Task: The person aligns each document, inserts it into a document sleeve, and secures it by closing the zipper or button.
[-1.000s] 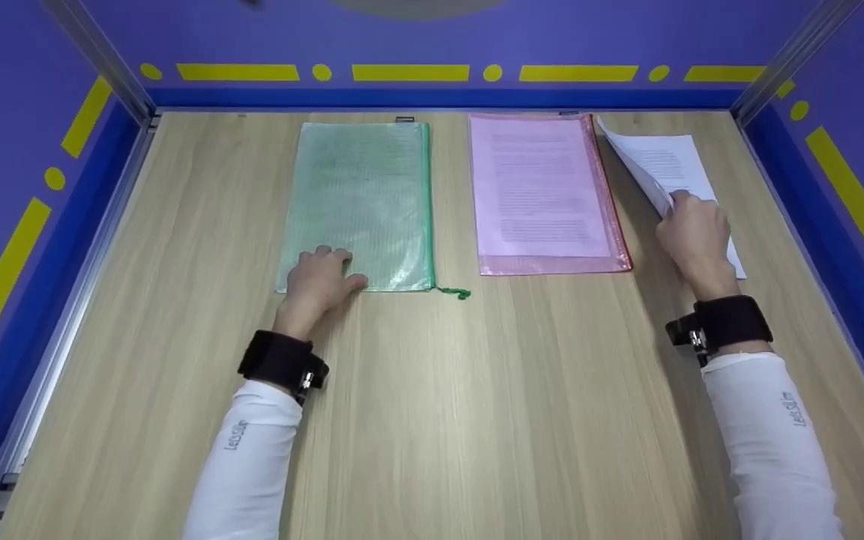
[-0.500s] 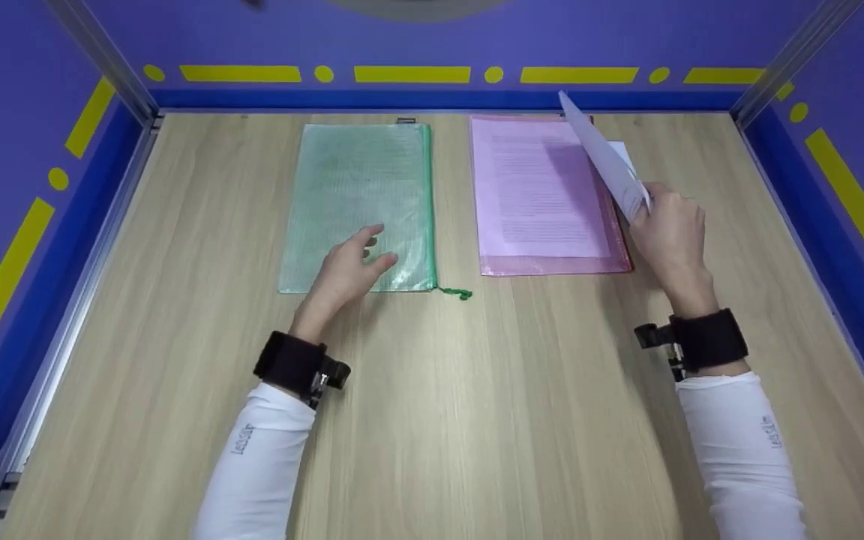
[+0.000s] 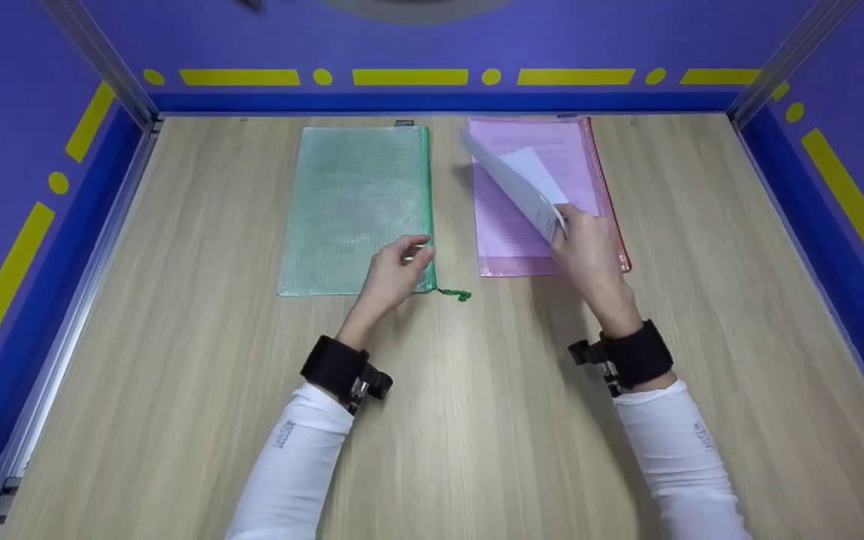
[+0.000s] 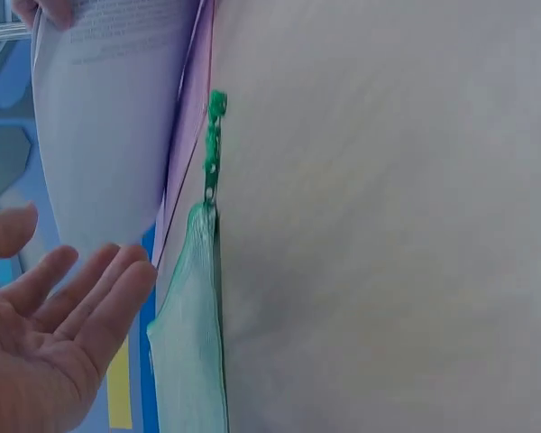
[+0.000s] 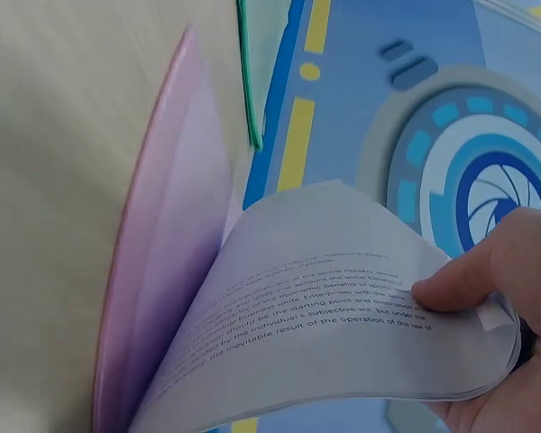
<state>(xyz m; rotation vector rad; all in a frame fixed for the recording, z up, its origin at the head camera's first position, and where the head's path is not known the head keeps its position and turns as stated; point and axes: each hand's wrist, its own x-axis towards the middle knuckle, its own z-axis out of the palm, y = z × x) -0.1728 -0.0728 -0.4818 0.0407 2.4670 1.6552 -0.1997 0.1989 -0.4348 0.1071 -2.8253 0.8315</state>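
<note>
My right hand [image 3: 589,244] pinches a few printed sheets of paper [image 3: 518,187] by their edge, thumb on the text side. The sheets bend and hang over the pink zip folder [image 3: 499,266], which lies flat with printed pages showing through it. In the right wrist view the thumb presses on the curled paper [image 5: 298,307]. My left hand [image 3: 394,270] hovers over the lower right corner of the green zip folder [image 3: 349,195], fingers loosely bent. The left wrist view shows that palm [image 4: 54,343] holding nothing, its fingers apart from the hanging sheets [image 4: 108,117].
A green zip pull cord [image 3: 454,294] trails from the green folder's lower right corner onto the wooden table [image 3: 477,420]. Blue panels with yellow marks [image 3: 409,76] stand along the back and both sides.
My right hand has lifted the sheets off the table at the right and carried them left over the pink folder. My left hand has risen from the green folder's lower left and moved right.
</note>
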